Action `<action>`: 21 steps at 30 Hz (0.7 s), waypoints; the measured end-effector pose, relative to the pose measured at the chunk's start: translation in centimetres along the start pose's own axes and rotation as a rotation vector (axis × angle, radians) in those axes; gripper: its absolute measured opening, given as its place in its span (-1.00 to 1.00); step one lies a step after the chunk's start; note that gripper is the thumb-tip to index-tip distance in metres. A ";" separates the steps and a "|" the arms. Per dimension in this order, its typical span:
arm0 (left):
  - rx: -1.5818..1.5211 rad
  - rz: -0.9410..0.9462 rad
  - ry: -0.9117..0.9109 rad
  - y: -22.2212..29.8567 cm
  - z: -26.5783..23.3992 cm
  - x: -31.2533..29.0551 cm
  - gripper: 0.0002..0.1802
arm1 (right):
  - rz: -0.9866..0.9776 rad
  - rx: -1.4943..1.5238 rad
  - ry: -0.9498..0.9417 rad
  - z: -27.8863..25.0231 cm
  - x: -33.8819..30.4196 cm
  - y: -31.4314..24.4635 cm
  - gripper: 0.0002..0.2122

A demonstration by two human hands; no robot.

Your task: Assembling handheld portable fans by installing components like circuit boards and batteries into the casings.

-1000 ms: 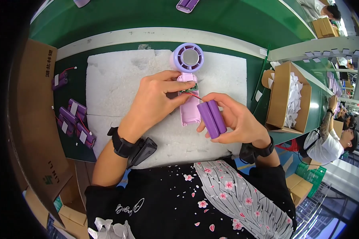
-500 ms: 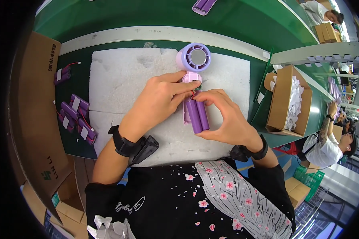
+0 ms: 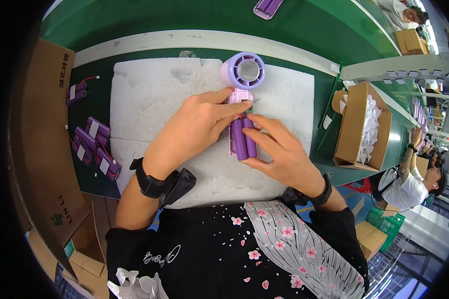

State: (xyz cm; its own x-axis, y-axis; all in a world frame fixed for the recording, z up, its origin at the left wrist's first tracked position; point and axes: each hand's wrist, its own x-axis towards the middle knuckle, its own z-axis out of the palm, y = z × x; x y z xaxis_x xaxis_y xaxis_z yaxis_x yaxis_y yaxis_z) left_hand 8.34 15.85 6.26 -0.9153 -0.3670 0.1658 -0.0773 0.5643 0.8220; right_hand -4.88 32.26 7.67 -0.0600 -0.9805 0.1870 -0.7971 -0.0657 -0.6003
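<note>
A lilac handheld fan (image 3: 229,74) lies on a white foam sheet (image 3: 149,94), its round head away from me and its handle open. My left hand (image 3: 192,124) grips the upper handle, fingertips pressing beside a small green circuit board (image 3: 248,106). With its thumb at the lower end and fingers along the side and top, my right hand (image 3: 289,159) holds a purple two-cell battery pack (image 3: 240,142) over the handle shell. A short red wire shows at the pack's upper end. Fingers hide part of the wiring, and how deep the pack sits I cannot tell.
Several purple battery packs (image 3: 99,128) with wires lie left of the sheet, beside a tall cardboard box (image 3: 45,129). At the right stands a carton (image 3: 351,127) of white scraps. A purple shell part (image 3: 267,7) rests beyond the pale ledge (image 3: 154,41). Co-workers sit farther right.
The battery pack has shifted slightly up toward the fan head and left, more in line with the handle. My right fingers have moved onto its top and side; my left hand stays put.
</note>
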 end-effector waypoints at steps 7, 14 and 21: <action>-0.010 0.006 -0.010 -0.2 -0.2 0.2 -0.66 | -0.015 -0.029 0.047 0.4 0.0 0.1 -0.64; -0.019 0.016 0.005 -0.2 -0.3 0.4 -0.67 | -0.020 -0.078 0.099 1.0 -0.2 -0.1 -0.64; -0.107 -0.074 -0.032 -0.6 -0.5 0.3 -0.59 | 0.081 0.031 0.051 1.1 0.2 0.1 -0.56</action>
State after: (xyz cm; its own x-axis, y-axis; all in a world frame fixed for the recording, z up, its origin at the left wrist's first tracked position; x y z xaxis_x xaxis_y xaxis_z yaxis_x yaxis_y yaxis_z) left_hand 8.26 15.03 6.09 -0.9208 -0.3803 0.0867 -0.1040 0.4537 0.8850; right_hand -4.30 31.84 6.84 -0.1546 -0.9721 0.1763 -0.7694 0.0066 -0.6387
